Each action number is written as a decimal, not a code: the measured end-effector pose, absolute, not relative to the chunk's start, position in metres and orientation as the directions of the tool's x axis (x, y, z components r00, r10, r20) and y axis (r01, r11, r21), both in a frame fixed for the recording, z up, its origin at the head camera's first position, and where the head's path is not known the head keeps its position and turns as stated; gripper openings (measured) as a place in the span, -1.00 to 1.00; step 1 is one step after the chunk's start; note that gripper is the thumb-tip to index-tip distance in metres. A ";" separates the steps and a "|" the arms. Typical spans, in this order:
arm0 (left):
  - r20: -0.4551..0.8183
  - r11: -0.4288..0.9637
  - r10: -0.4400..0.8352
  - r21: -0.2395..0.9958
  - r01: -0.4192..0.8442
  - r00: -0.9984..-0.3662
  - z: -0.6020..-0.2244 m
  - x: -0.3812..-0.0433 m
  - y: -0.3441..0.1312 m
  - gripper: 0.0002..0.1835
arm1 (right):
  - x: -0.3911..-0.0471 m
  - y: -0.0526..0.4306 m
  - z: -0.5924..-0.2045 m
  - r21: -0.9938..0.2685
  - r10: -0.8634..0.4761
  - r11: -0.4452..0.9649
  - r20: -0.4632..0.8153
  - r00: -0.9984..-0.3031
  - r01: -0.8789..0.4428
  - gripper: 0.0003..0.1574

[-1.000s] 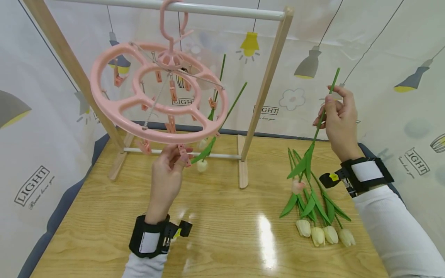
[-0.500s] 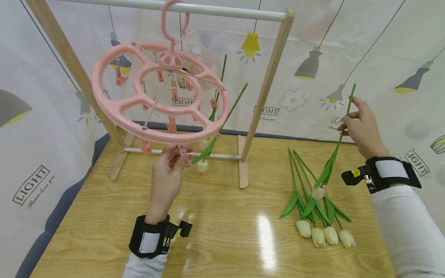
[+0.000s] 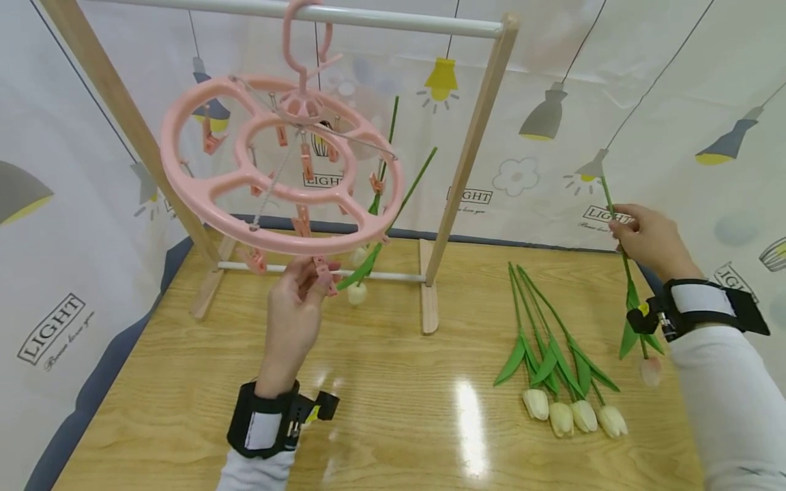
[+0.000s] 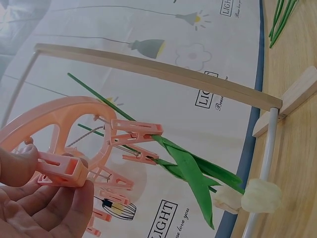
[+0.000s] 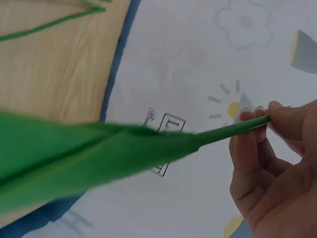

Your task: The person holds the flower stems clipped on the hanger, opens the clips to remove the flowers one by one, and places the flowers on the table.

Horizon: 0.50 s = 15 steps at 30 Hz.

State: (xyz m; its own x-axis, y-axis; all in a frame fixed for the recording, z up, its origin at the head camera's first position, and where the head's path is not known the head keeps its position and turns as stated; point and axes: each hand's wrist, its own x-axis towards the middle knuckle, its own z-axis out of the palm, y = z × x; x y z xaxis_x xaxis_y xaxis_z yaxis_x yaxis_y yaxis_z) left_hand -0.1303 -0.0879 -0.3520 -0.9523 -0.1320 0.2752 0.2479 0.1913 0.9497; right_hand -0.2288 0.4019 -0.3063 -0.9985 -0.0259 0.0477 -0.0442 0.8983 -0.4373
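Note:
My left hand [image 3: 296, 300] pinches a pink clothespin [image 3: 325, 274] at the near rim of the round pink clip hanger [image 3: 276, 240]. In the left wrist view that clothespin [image 4: 62, 169] sits between thumb and fingers. My right hand [image 3: 653, 239] pinches the green stem of a pale pink tulip [image 3: 651, 372], which hangs head down at the right; its leaves [image 5: 99, 158] fill much of the right wrist view. Two tulips hang head down from clothespins on the hanger's right side, a white one [image 4: 261, 195] in front of a paler bloom [image 4: 228, 199].
A wooden stand with a white top bar [image 3: 399, 19] carries the hanger by its hook. Several white tulips [image 3: 561, 417] lie on the wooden table [image 3: 381, 409], left of my right forearm. A printed cloth [image 3: 675, 136] encloses the back and sides.
My right hand has moved right and down with the pink tulip, carrying its bloom from over the lying tulips to their right. The left hand stays on its clothespin.

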 end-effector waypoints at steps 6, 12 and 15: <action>0.270 0.194 -0.130 0.950 0.243 -0.954 -0.353 -0.130 -0.087 -0.71 | -0.230 0.412 -0.321 -0.268 -0.024 0.963 0.038 -0.999 -0.034 -0.34; 0.283 0.196 -0.130 0.947 0.255 -0.950 -0.352 -0.130 -0.087 -0.73 | -0.232 0.417 -0.336 -0.163 -0.029 0.986 -0.076 -0.997 -0.016 -0.40; 0.289 0.191 -0.129 0.946 0.262 -0.949 -0.352 -0.130 -0.088 -0.73 | -0.234 0.418 -0.346 -0.150 -0.023 0.989 -0.123 -0.992 -0.005 -0.40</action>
